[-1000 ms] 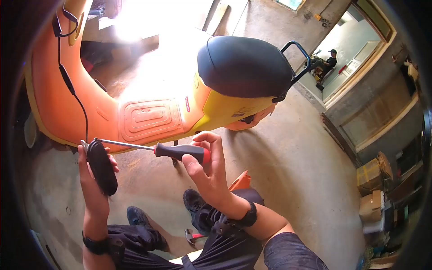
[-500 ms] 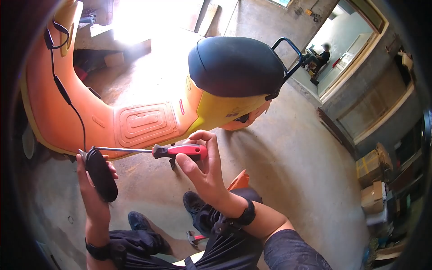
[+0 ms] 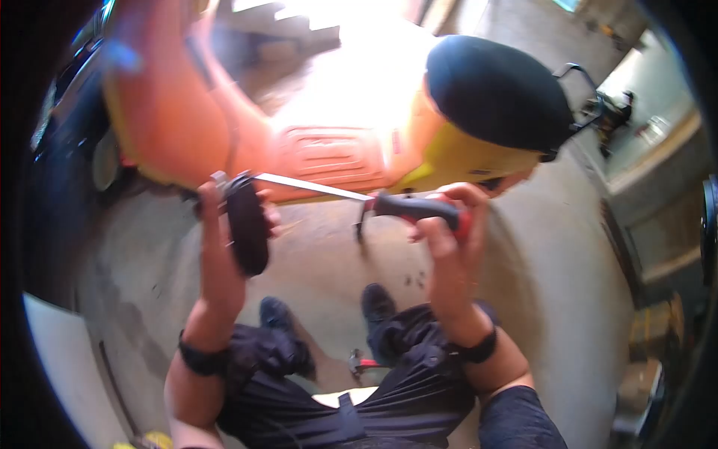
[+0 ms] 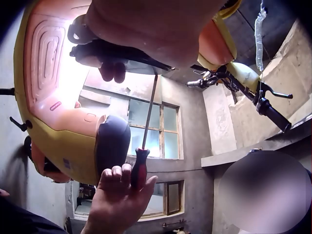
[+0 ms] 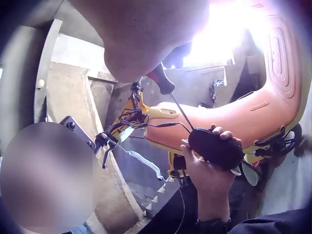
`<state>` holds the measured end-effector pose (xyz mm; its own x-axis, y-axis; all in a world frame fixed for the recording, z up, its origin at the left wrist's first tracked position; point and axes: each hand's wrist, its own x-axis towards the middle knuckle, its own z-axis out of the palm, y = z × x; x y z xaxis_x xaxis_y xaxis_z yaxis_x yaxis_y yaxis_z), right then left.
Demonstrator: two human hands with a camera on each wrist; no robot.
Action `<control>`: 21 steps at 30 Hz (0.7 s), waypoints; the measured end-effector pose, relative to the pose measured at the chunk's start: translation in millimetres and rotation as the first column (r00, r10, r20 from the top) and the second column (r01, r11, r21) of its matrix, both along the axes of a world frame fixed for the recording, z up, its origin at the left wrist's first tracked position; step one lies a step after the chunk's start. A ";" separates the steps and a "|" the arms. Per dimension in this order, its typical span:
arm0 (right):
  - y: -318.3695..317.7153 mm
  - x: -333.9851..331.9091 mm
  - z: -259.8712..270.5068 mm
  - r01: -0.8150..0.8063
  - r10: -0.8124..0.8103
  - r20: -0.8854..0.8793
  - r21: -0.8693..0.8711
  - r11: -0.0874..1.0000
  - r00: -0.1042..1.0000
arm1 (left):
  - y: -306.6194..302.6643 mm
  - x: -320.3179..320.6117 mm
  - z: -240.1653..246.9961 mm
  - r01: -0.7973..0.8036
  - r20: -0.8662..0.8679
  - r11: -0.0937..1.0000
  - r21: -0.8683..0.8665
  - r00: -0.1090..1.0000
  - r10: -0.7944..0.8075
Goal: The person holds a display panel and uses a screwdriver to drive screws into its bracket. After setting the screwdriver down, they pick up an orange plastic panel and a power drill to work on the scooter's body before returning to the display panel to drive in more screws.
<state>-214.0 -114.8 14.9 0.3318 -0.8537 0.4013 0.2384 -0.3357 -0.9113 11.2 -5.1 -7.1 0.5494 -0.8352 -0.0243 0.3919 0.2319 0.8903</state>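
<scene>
In the head view my left hand (image 3: 222, 273) holds a black oval case (image 3: 248, 232) upright, thumb on one side and fingertips showing on the other. A small silvery piece (image 3: 219, 177) sits by the thumb at the case's upper end. My right hand (image 3: 458, 258) grips the red-and-black handle of a screwdriver (image 3: 314, 185), whose long shaft reaches to the upper end of the case. In the left wrist view, the case (image 4: 114, 57) shows a grey flat side. A thin black cable (image 5: 170, 125) runs toward the case in the right wrist view.
An orange and yellow scooter (image 3: 321, 153) with a dark seat (image 3: 497, 93) stands just beyond my hands. A hammer with a red handle (image 3: 366, 364) lies on the floor between my feet. Boxes (image 3: 658, 329) line the right wall; a person (image 3: 617, 116) sits in the doorway.
The head view has turned, so the scooter and both hands appear farther right and higher. The screwdriver handle shows different sides from frame to frame. Both hands keep their holds.
</scene>
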 end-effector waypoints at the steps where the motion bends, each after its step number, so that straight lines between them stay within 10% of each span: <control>1: -5.9 0.5 -8.7 0.025 -0.025 -0.005 -0.023 0.999 1.000 | 1.1 1.8 -2.1 -0.001 -0.004 1.000 0.005 1.000 0.001; 21: -4.7 -3.7 -5.5 0.007 -0.009 0.051 0.023 1.000 0.999 | 3.2 3.6 -2.3 0.015 -0.003 0.998 0.059 1.000 -0.015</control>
<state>-217.7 -119.5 9.4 0.3043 -0.8654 0.3980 0.2825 -0.3171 -0.9053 14.7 -2.0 -9.4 0.5370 -0.8403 -0.0751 0.3976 0.1735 0.9010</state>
